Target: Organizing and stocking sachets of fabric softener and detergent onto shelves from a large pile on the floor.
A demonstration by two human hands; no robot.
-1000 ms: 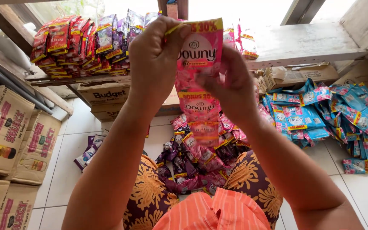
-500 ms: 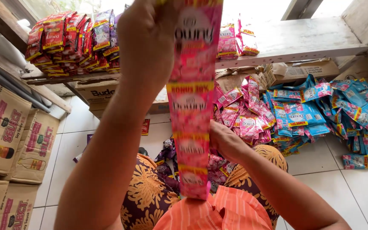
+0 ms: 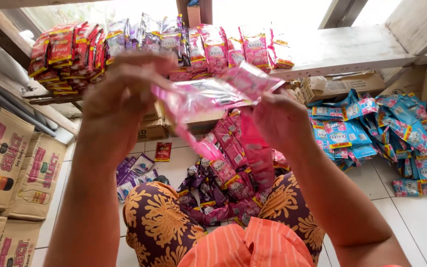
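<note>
Holding a strip of pink sachets [image 3: 208,99] up in front of me, head view. My left hand [image 3: 119,106] grips the left end of the strip, fingers curled over the top and blurred. My right hand [image 3: 277,121] pinches the strip further right, thumb and fingers closed on the foil. Between the two hands the strip runs roughly level, slightly tilted up to the right, and its right tip pokes out past my right hand. The rest of the strip hangs down from my right hand, a chain of pink sachets falling toward my lap.

Below the hands: my knees in a purple cloth with orange flowers [image 3: 164,222], and an orange striped garment [image 3: 248,247] at the near edge. A heap of pink and purple sachets [image 3: 218,188] lies between my knees on the white tiled floor [image 3: 416,217].

Far side: a wooden shelf [image 3: 342,49] with red sachet bundles [image 3: 60,54] at its left end and more pink sachet strips [image 3: 233,47] draped over its middle. Right: a pile of blue sachets [image 3: 371,133] on the floor under the shelf. Left: stacked cardboard boxes [image 3: 6,163]. A single small red sachet [image 3: 162,151] lies on the tiles just beyond my left knee.
</note>
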